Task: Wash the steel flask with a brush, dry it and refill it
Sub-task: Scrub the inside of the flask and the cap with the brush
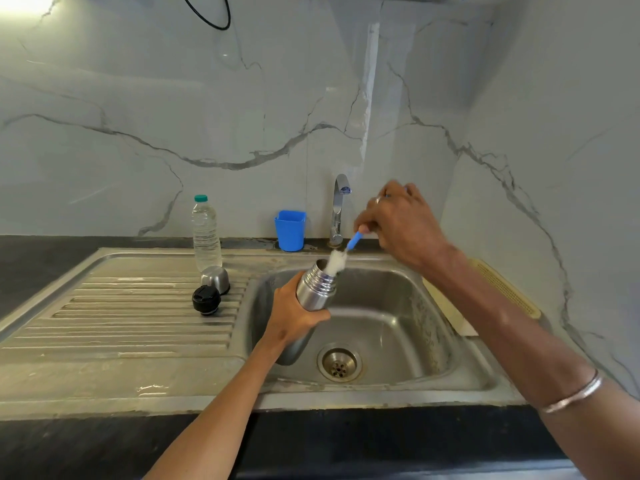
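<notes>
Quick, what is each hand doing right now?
Left hand: closed around the steel flask, tilted over the sink.
Right hand: closed on the brush, white bristles at the flask's mouth.

On the drainboard (114, 313), left of the sink (391, 323), a stopper (206, 299) lies before a cap (215, 278) and water bottle (206, 233); a cup (290, 231) stands left of the tap (338, 209).

L hand (294, 315) round flask (313, 292), R hand (403, 225) w/ brush (341, 256) at mouth
</notes>
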